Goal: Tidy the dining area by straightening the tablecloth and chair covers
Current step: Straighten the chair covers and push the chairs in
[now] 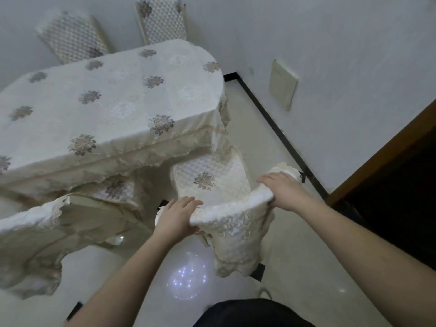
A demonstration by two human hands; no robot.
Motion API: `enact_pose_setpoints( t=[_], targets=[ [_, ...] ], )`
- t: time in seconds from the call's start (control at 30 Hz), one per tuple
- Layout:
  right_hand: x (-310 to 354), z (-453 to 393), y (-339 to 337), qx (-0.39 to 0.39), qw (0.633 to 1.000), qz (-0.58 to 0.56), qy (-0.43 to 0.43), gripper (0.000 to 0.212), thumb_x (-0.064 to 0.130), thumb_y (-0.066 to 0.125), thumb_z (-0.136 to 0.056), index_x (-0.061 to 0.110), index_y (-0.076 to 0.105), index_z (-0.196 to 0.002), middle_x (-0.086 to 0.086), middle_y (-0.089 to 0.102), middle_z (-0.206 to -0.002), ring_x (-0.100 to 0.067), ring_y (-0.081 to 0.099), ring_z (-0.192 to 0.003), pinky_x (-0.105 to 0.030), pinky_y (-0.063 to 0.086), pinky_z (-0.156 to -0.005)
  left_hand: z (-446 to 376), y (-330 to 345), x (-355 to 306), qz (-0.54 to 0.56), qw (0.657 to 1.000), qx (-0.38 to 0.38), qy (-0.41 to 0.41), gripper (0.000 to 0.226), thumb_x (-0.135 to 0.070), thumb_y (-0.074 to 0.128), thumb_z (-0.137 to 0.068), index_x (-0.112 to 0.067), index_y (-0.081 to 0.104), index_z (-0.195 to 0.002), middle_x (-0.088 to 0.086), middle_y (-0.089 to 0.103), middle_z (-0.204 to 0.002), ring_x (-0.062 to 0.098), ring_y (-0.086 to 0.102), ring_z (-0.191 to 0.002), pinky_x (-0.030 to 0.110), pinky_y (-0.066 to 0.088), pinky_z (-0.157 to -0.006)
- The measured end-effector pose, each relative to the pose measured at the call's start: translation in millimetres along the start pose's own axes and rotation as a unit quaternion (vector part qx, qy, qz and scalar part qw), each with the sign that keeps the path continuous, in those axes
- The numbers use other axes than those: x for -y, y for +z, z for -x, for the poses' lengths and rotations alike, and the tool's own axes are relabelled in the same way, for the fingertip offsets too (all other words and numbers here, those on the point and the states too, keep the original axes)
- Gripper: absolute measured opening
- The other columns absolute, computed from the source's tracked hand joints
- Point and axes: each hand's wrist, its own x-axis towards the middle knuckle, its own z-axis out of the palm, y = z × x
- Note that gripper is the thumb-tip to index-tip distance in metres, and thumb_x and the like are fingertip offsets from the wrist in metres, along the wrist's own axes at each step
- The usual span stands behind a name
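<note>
Cream embroidered fabric fills the near view: the person stands behind a dining chair, both hands on the top of its backrest cover [232, 210]. The left hand [175, 217] lies over the near-left end of the top edge, fingers flat on the cloth and the thumb hidden beneath, so its grip looks like a loose clasp on the fold rather than a tight pinch. The right hand [282, 192] wraps the far-right end, fingers curled over the padded rim and closed on the cover. The skirt of the cover hangs uneven behind the chair, its scalloped hem lower on the right. Just beyond the hands lies the quilted seat pad [210, 178], tucked partly under the worktop's overhang.

To the left, a second chair's cover [35, 234] droops well askew. Farther off, the flowered tablecloth [113, 100] lies fairly smooth on the worktop, though its skirt bunches at the near-right corner. Two more quilted chair backs [162, 20] stand at the far side against the wall.

A likely slip from here: pulling harder with one hand would drag the cover sideways and leave the hem crooked. A sharp tug could also scrape the chair on the glossy floor [271, 142] or snag the lace tablecloth trim touching the seat.
</note>
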Motion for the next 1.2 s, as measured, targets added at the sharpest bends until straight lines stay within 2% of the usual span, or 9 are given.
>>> enact_pose_setpoints(
  t=[0.07, 0.1, 0.2, 0.37, 0.6, 0.73, 0.83, 1.0, 1.2],
  targets=[
    [-0.7, -9.3, -3.0, -0.008, 1.0, 0.011, -0.022, 0.039, 0.029, 0.067, -0.066, 0.037, 0.06, -0.104, 0.009, 0.062, -0.11, -0.019, 0.055, -0.109, -0.032, 0.038, -0.094, -1.2, 0.3, -0.7, 0.008, 1.0, -0.015, -0.003, 0.061, -0.034, 0.078, -0.065, -0.029, 0.058, -0.123, -0.007, 0.062, -0.123, 0.019, 0.055, -0.118, 0.037, 0.036, -0.099],
    [-0.3, -11.8, -4.5, -0.011, 0.999, 0.022, -0.032, 0.026, 0.028, 0.064, -0.067, 0.038, 0.06, -0.091, 0.011, 0.063, -0.098, -0.018, 0.057, -0.1, -0.03, 0.038, -0.083, -1.5, -1.2, -2.3, 0.01, 1.0, -0.012, -0.015, 0.053, -0.034, 0.075, -0.069, -0.029, 0.06, -0.119, -0.007, 0.065, -0.115, 0.02, 0.059, -0.111, 0.034, 0.039, -0.09],
    [-1.3, -12.3, -6.4, -0.016, 0.998, 0.036, -0.052, 0.017, 0.029, 0.062, -0.068, 0.04, 0.051, -0.076, 0.01, 0.064, -0.085, -0.015, 0.058, -0.087, -0.026, 0.027, -0.069, -1.6, -7.2, -9.6, -0.022, 0.998, 0.019, -0.057, 0.033, -0.042, 0.057, -0.083, -0.036, 0.056, -0.116, -0.008, 0.066, -0.106, 0.021, 0.062, -0.099, 0.032, 0.041, -0.067],
    [-3.1, -10.0, -7.2, -0.03, 0.997, 0.047, -0.059, 0.024, 0.032, 0.063, -0.072, 0.037, 0.065, -0.096, 0.005, 0.069, -0.093, -0.021, 0.06, -0.091, -0.028, 0.032, -0.067, 0.5, -7.6, -13.9, -0.026, 0.996, 0.017, -0.083, 0.027, -0.046, 0.053, -0.085, -0.039, 0.055, -0.111, -0.011, 0.067, -0.1, 0.02, 0.063, -0.09, 0.032, 0.045, -0.063],
    [3.5, -0.2, -12.0, -0.011, 0.998, 0.042, -0.037, 0.026, 0.022, 0.061, -0.076, 0.037, 0.064, -0.097, 0.004, 0.067, -0.098, -0.021, 0.059, -0.095, -0.027, 0.029, -0.069, 4.3, -7.6, -18.8, -0.025, 0.995, -0.012, -0.092, 0.021, -0.042, 0.058, -0.08, -0.027, 0.064, -0.094, -0.006, 0.069, -0.088, 0.019, 0.063, -0.081, 0.028, 0.041, -0.057],
    [6.1, 0.7, -14.2, 0.021, 1.0, 0.016, -0.014, 0.024, 0.018, 0.061, -0.074, 0.037, 0.062, -0.087, 0.001, 0.066, -0.095, -0.024, 0.059, -0.094, -0.029, 0.038, -0.07, 7.8, -8.2, -17.1, -0.021, 0.996, -0.02, -0.088, 0.024, -0.043, 0.06, -0.08, -0.028, 0.064, -0.098, -0.005, 0.07, -0.089, 0.02, 0.063, -0.083, 0.03, 0.045, -0.061],
    [11.7, 0.3, -9.0, 0.016, 1.0, 0.021, -0.01, 0.025, 0.018, 0.063, -0.073, 0.033, 0.066, -0.092, 0.0, 0.067, -0.097, -0.024, 0.06, -0.093, -0.032, 0.046, -0.078, 14.3, -7.2, -9.9, -0.015, 0.996, -0.033, -0.077, 0.026, -0.042, 0.062, -0.079, -0.032, 0.065, -0.102, -0.006, 0.07, -0.09, 0.02, 0.064, -0.085, 0.031, 0.047, -0.063],
    [28.5, 1.3, -8.7, 0.012, 0.997, 0.046, -0.054, 0.03, 0.019, 0.06, -0.079, 0.034, 0.066, -0.104, 0.004, 0.067, -0.105, -0.021, 0.06, -0.098, -0.031, 0.042, -0.082, 35.1, -10.1, 8.2, -0.012, 0.996, -0.052, -0.071, 0.023, -0.042, 0.061, -0.074, -0.032, 0.066, -0.094, -0.007, 0.07, -0.085, 0.021, 0.065, -0.081, 0.032, 0.048, -0.061],
    [55.5, -3.4, -20.2, 0.028, 0.996, 0.027, -0.076, 0.033, 0.019, 0.061, -0.077, 0.033, 0.067, -0.107, 0.003, 0.068, -0.108, -0.021, 0.059, -0.101, -0.031, 0.044, -0.084, 62.8, -23.3, 24.1, -0.034, 0.996, -0.048, -0.064, 0.03, -0.046, 0.063, -0.078, -0.036, 0.065, -0.106, -0.007, 0.071, -0.094, 0.02, 0.066, -0.088, 0.03, 0.048, -0.064]
  ],
)
